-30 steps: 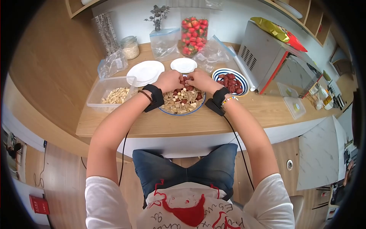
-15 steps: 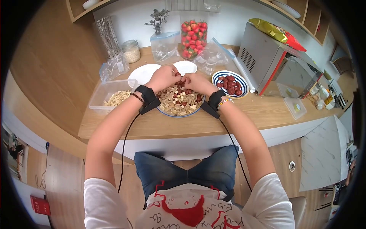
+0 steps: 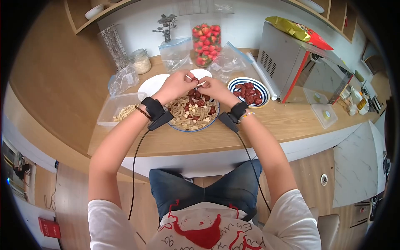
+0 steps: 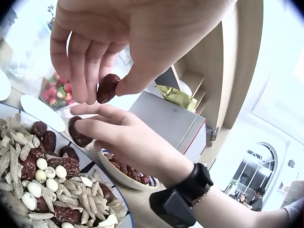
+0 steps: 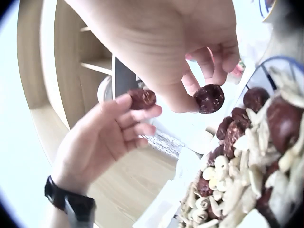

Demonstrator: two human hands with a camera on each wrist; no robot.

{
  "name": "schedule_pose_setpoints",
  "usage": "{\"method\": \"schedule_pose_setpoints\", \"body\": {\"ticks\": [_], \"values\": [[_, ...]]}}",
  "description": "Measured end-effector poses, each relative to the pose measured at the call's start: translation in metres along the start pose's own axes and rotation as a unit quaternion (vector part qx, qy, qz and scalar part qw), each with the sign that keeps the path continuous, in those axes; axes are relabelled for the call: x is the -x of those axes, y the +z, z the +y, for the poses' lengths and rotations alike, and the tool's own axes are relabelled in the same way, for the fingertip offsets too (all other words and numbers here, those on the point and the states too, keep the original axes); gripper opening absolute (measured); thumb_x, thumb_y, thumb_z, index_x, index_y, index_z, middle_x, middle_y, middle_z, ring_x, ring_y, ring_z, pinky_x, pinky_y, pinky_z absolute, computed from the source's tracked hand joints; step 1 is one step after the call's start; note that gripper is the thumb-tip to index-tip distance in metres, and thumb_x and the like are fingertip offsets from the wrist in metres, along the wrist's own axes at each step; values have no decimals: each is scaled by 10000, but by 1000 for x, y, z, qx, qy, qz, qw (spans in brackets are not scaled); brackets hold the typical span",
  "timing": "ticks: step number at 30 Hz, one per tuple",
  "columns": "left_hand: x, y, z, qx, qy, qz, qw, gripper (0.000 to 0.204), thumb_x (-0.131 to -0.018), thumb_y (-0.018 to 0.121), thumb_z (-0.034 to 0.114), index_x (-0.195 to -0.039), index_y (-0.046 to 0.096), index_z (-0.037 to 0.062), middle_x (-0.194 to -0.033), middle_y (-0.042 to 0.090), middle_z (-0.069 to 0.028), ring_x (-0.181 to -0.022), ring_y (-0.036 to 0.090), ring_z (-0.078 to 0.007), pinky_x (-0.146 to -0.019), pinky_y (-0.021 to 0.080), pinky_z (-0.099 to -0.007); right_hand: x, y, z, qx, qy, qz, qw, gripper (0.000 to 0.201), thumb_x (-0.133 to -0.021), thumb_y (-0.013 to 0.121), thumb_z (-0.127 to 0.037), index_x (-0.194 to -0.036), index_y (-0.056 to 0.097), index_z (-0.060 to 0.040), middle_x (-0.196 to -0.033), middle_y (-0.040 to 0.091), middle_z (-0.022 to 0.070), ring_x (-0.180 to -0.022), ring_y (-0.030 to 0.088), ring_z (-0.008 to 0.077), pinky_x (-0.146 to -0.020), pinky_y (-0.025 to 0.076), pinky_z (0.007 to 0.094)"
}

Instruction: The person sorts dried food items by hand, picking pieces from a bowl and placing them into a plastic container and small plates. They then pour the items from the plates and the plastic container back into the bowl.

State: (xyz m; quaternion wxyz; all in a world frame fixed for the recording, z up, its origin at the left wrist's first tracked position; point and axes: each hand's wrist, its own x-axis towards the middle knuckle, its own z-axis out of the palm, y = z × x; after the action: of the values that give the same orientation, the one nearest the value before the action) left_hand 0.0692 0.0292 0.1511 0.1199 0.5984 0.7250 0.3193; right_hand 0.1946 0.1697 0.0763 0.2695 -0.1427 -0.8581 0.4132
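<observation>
In the head view both hands are over the far side of a blue-rimmed plate [image 3: 189, 130]. My left hand [image 3: 178, 85] pinches a dried red date [image 4: 108, 89] between thumb and fingers. My right hand [image 3: 216, 89] pinches another wrinkled red date [image 5: 209, 99], close beside the left. Heaped on the plate are pale dried slices [image 3: 179, 111], several round cream-coloured seeds [image 4: 42, 164] and more red dates [image 4: 64, 166]. Several dates line the plate's far edge, below the hands.
Right of the plate stands a blue-and-white striped bowl [image 3: 265, 92] of red dates. A clear plastic box [image 3: 109, 109] with pale pieces is at the left. Behind are white plates [image 3: 152, 85], clear bags [image 3: 175, 54], a bag of strawberries [image 3: 206, 41] and a microwave [image 3: 283, 62].
Both hands have drawn up off the heap at the plate's far edge, and the dates in their fingers now show more. More dates are visible on the heap beneath. The head view has shifted slightly.
</observation>
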Motion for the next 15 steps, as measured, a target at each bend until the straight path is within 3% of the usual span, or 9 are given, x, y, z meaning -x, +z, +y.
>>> {"method": "schedule_pose_setpoints", "body": {"ticks": [1,2,4,6,7,8,10,13,15], "values": [[-3,1,-1,2,-5,-4,1000,317,-821,639,247,-985,583,-18,-775,645,-77,-727,607,-123,-671,471,-260,4,-10,3,-26,3,15,1000,328,-747,651,-200,-1001,614,5,-799,649,148,-781,634,218,-709,480,298],[-6,2,-2,6,-11,-7,1000,320,-820,640,246,-986,580,-21,-769,644,-75,-724,607,-121,-669,472,-256,11,-22,5,-12,-20,37,999,309,-766,640,-187,-1007,611,4,-795,649,80,-727,617,160,-686,481,295],[-16,12,-4,36,-20,-32,999,346,-800,644,270,-979,587,-21,-783,657,-93,-726,628,-147,-674,479,-268,29,-52,7,-55,-4,41,998,284,-791,628,-162,-1019,600,5,-805,638,61,-673,595,125,-630,480,268],[-32,28,4,40,-12,-37,998,367,-763,655,319,-945,616,2,-781,664,-112,-727,642,-190,-685,484,-299,43,-78,-2,-27,121,75,989,258,-813,616,-146,-1028,595,-3,-818,634,56,-671,601,98,-589,475,234],[-40,38,13,17,8,-24,1000,348,-743,660,308,-935,631,20,-788,664,-124,-757,646,-223,-701,489,-320,45,-86,18,-104,128,96,982,254,-820,616,-149,-1020,593,5,-834,632,56,-676,611,76,-553,471,218],[-50,49,20,-5,29,-28,999,342,-747,662,299,-940,630,18,-805,665,-132,-773,646,-224,-707,490,-319,55,-95,3,-61,139,124,981,275,-810,629,-168,-1017,592,9,-856,644,73,-715,635,122,-598,492,266],[-73,74,30,-50,70,-37,996,332,-757,666,281,-952,629,15,-837,668,-146,-804,646,-227,-720,490,-316,54,-110,39,106,89,192,972,293,-797,639,-191,-1013,597,3,-883,647,115,-757,647,206,-668,500,312],[-95,101,45,-75,85,-68,991,308,-716,679,262,-928,657,40,-855,664,-156,-839,634,-280,-753,488,-336,63,-121,42,142,109,220,959,310,-789,643,-211,-1023,606,-11,-887,645,143,-812,638,270,-729,494,338],[-106,112,45,-94,85,-64,990,301,-712,673,235,-942,662,41,-854,664,-156,-842,635,-281,-752,487,-339,67,-128,47,143,114,226,957,310,-796,633,-202,-1040,607,-12,-890,644,143,-825,633,270,-735,495,335]]}}
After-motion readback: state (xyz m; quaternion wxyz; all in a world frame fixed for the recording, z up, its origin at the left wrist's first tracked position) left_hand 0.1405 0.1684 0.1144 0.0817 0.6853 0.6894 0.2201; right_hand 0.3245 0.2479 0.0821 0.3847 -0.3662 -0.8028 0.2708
